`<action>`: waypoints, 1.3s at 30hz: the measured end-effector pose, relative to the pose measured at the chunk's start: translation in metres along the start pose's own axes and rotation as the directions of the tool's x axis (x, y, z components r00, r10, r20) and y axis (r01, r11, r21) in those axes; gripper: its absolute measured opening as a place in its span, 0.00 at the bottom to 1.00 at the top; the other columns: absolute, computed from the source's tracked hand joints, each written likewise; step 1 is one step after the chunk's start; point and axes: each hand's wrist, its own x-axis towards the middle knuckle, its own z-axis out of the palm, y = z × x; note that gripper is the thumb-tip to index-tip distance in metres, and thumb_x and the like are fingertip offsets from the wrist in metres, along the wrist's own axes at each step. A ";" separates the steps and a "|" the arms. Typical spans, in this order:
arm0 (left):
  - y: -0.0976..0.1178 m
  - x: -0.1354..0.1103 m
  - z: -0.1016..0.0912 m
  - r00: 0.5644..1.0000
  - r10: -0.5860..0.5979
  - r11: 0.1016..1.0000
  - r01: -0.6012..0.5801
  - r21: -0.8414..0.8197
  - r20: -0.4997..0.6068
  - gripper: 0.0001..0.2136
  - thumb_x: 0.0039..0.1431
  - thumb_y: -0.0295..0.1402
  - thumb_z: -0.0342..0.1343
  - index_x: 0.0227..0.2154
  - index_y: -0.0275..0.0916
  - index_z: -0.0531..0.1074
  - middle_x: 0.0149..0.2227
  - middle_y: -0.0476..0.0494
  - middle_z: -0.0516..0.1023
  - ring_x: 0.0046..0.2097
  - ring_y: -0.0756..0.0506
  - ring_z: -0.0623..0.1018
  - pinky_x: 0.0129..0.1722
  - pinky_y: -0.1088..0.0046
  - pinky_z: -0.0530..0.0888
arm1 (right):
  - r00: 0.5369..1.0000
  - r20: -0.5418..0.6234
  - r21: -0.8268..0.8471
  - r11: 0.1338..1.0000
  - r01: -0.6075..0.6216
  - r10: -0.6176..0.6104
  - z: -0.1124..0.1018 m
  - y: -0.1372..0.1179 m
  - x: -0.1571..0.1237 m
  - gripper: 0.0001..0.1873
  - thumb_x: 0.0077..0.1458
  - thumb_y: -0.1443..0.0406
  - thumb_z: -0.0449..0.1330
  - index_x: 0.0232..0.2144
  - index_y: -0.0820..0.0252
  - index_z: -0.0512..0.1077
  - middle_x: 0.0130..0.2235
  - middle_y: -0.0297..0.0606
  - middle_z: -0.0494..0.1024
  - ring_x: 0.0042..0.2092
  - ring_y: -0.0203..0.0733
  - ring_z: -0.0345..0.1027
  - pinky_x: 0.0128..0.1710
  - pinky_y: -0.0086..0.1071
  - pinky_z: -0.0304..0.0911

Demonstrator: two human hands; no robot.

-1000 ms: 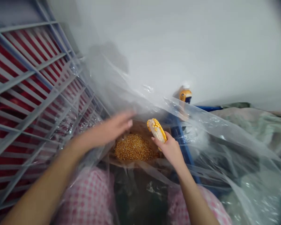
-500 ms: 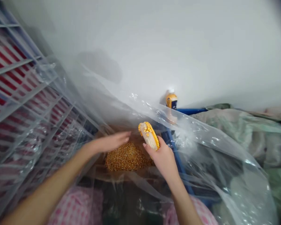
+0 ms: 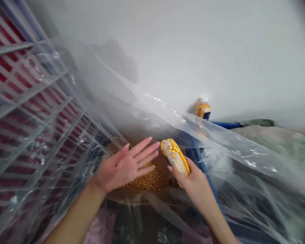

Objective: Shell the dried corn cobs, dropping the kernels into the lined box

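Note:
My right hand is closed around a corn cob that is partly stripped, with yellow kernels left along its edges and tip. The cob tilts up and to the left. My left hand is open, palm turned up, fingers stretched toward the cob's tip with a small gap between them. Under both hands lies a heap of loose corn kernels in a brown container wrapped in clear plastic.
Clear plastic sheeting drapes over everything to the right and front. A grey metal rack with red items fills the left. A small orange bottle stands by the white wall, above a blue frame.
My left hand has turned palm up and spread its fingers close to the cob. The view shifted slightly; my right hand kept hold of the cob.

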 end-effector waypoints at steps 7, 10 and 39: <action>-0.006 -0.005 0.006 0.970 0.118 0.787 0.039 -0.616 0.213 0.29 0.60 0.47 0.27 0.57 0.37 0.57 0.62 0.41 0.53 0.63 0.43 0.50 0.58 0.58 0.51 | 0.998 0.060 0.021 1.000 -0.005 0.004 0.008 0.000 0.002 0.28 0.44 0.50 0.57 0.44 0.61 0.67 0.36 0.39 0.75 0.35 0.44 0.69 0.33 0.30 0.61; -0.006 -0.005 0.003 0.971 0.123 0.759 0.041 -0.650 0.205 0.29 0.60 0.48 0.28 0.57 0.36 0.56 0.61 0.40 0.53 0.63 0.43 0.50 0.58 0.58 0.50 | 0.998 0.058 0.058 0.998 -0.036 0.033 0.010 0.000 0.002 0.30 0.42 0.49 0.58 0.45 0.61 0.67 0.36 0.39 0.75 0.34 0.44 0.69 0.32 0.30 0.61; -0.026 0.018 -0.012 0.879 0.008 0.864 -0.247 -0.440 -0.477 0.07 0.51 0.37 0.55 0.27 0.38 0.66 0.44 0.45 0.70 0.52 0.43 0.66 0.47 0.63 0.67 | 0.997 0.080 0.009 1.000 -0.005 0.004 0.020 -0.002 0.002 0.29 0.44 0.49 0.57 0.43 0.62 0.67 0.35 0.38 0.75 0.33 0.41 0.67 0.32 0.29 0.60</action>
